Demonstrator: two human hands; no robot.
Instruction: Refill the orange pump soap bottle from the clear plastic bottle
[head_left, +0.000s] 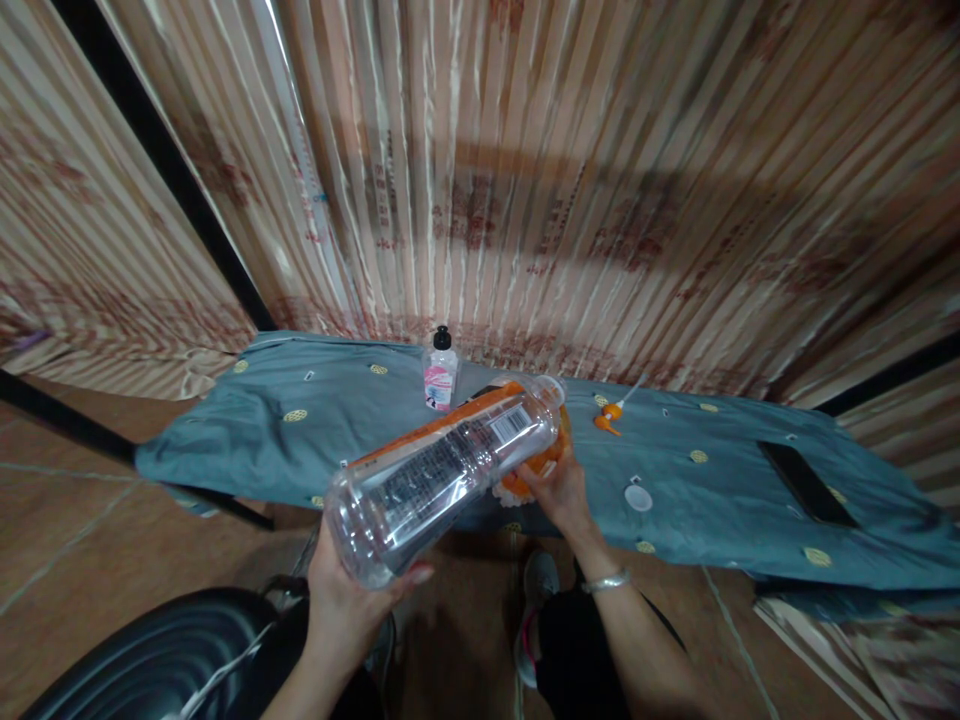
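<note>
you tipped the clear bottle (442,465), left hand (346,590) clamped on its base; right hand (559,490) gripped the orange-lidded container (536,465)—steadiness mattered.

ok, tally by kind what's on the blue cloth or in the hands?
Bottles: 2 – large clear bottle in the left hand, small black-capped bottle
Orange items: 2 – pump head, orange object under the right hand
White round lid: 1
Dark flat slab: 1
Total: 6
</note>
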